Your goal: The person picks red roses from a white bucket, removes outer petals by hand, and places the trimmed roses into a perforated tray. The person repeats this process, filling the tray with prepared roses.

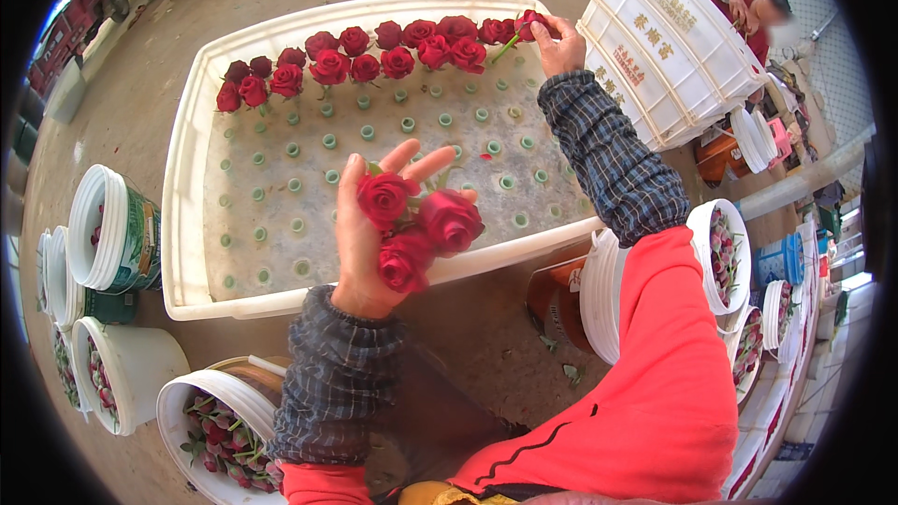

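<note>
My left hand (355,248) is palm up over the near part of a white tray (271,303), cradling three red roses (450,221); its fingertips extend past the blooms and the stems are mostly hidden. At the tray's far right corner, my right hand (564,49) pinches a single red rose (530,24), whose short green stem slants down to the left. Two rows of red roses (398,62) stand along the tray's far side, heads up. Nearer to me, rows of small green tube holders (408,123) rise from the tray floor with no flowers in them.
White stacked crates (669,33) stand at the far right, with a person in red (753,19) beyond. Buckets of roses surround me, including one at lower left (176,411) and one at right (739,252). A lidded bucket (606,295) sits below the tray's near right corner.
</note>
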### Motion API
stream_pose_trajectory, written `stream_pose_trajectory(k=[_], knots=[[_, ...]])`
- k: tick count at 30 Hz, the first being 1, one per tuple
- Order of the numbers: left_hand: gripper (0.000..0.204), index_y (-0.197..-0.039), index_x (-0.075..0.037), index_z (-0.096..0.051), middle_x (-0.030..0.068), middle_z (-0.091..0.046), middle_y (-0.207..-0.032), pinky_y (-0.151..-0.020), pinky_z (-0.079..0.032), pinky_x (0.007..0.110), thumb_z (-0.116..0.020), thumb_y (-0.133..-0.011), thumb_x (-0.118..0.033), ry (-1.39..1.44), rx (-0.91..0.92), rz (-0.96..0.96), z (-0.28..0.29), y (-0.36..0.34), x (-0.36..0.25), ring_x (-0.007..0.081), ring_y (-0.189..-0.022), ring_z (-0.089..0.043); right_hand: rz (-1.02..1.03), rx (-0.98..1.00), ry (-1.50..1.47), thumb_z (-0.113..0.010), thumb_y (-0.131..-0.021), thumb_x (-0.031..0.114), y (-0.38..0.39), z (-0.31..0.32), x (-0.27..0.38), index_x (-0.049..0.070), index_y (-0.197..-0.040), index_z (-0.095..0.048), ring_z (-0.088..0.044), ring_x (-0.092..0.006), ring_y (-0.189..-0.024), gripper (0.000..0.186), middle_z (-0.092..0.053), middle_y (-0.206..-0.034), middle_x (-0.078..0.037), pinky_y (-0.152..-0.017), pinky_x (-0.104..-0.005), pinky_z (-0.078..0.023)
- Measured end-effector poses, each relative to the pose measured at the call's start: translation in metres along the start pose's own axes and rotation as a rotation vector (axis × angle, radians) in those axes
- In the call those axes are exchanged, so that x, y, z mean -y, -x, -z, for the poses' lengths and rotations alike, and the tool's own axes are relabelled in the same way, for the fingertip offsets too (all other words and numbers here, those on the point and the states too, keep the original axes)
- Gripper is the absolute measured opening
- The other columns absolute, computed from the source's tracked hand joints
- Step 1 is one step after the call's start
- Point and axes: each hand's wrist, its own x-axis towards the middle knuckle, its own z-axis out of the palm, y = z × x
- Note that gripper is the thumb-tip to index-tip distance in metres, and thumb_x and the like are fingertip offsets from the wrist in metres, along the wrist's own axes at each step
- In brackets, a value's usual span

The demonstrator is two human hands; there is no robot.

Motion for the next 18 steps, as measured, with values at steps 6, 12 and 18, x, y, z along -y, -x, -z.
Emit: stream_pose_trajectory(k=[6, 12, 18], knots=[[0.065, -0.136, -0.005, -0.031, 0.0194, -0.046, -0.134, -0.084, -0.051, 0.051, -0.031, -0.094, -0.054, -0.027, 0.002, -0.006, 0.001, -0.002, 0.001, 0.0410, -0.098, -0.060, -0.041, 0.027, -0.027, -0.070, -0.078, 0.026, 0.005, 0.000, 0.001, -0.003, -0.100, -0.066, -0.065, -0.0233, -0.083, 0.036, -0.065, -0.091, -0.015, -0.076, -0.0331, -0.051], [0.065, -0.136, -0.005, -0.035, 0.0187, -0.045, -0.135, -0.084, -0.052, 0.049, -0.030, -0.095, -0.055, -0.012, 0.014, 0.020, -0.001, -0.001, 0.001, 0.0428, -0.099, -0.060, 0.094, 0.191, 0.286, -0.069, -0.078, 0.021, 0.009, 0.002, 0.050, -0.003, -0.111, -0.061, -0.062, -0.0265, -0.093, 0.041, -0.063, -0.100, -0.017, -0.081, -0.0343, -0.051], [0.069, -0.134, -0.006, -0.037, 0.0184, -0.046, -0.133, -0.083, -0.052, 0.048, -0.029, -0.092, -0.061, -0.024, -0.007, 0.048, -0.005, -0.001, 0.002, 0.0435, -0.098, -0.060, 0.109, 0.876, -0.522, -0.067, -0.081, 0.017, 0.064, 0.029, 0.199, 0.001, -0.116, -0.058, -0.059, -0.0160, -0.094, 0.039, -0.060, -0.107, -0.011, -0.075, -0.0298, -0.051]])
